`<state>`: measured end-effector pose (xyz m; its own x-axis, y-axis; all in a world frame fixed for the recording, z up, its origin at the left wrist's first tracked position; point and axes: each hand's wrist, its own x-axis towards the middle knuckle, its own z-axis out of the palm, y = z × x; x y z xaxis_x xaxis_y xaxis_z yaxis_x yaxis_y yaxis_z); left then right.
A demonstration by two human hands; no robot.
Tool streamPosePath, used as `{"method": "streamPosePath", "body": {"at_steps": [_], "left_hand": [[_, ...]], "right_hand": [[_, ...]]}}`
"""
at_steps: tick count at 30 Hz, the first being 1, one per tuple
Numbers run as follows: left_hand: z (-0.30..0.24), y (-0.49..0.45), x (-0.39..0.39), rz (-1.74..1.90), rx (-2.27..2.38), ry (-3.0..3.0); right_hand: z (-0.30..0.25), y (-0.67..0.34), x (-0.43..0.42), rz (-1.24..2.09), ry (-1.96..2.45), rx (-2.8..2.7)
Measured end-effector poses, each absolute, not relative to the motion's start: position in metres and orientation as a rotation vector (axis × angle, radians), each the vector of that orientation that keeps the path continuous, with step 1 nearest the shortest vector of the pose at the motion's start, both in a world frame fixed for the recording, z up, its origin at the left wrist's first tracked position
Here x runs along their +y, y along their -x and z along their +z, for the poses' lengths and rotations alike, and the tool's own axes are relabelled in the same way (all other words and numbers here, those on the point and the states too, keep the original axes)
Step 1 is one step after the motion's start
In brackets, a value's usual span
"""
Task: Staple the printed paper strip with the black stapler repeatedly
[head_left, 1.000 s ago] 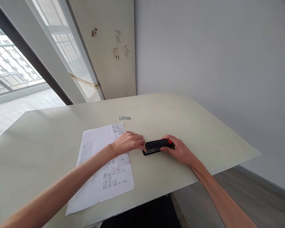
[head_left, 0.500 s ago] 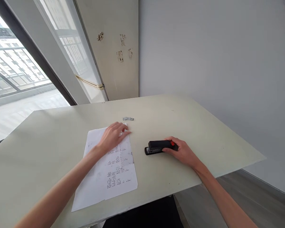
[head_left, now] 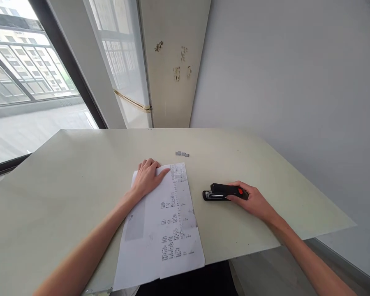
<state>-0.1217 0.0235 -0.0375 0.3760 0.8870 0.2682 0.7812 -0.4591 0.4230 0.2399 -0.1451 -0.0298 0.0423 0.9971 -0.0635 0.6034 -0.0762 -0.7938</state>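
Printed sheets of paper [head_left: 154, 246] lie on the pale table, their lower edge reaching over the table's front edge. Across their top left part rests my left hand [head_left: 148, 177], fingers stretched out and thumb apart, pressing flat on the paper. To the right, my right hand [head_left: 254, 199] wraps round the back end of a black stapler [head_left: 220, 192] with a red mark. The stapler sits on the table, its jaw pointing left toward the sheets, with a gap between them. Beyond the top of the paper lie small grey staple strips [head_left: 182, 154].
The table [head_left: 89, 164] has an angled right edge close to a grey wall [head_left: 280, 74]. Behind it stand a cabinet [head_left: 172, 98] with worn patches and a glossy white door with a gold handle [head_left: 132, 101]. A window is at the left.
My left hand has moved from the top right corner of the paper to its top left part, uncovering printed text. The view has shifted left. My right hand keeps the stapler.
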Motion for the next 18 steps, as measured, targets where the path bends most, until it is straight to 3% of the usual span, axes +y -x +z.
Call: {"method": "streamPosePath", "body": {"at_steps": [18], "left_hand": [[-0.043,0.089,-0.012,0.717,1.284,-2.441]], "right_hand": [[-0.033,-0.213,-0.129,0.874,1.681,-1.603]]}}
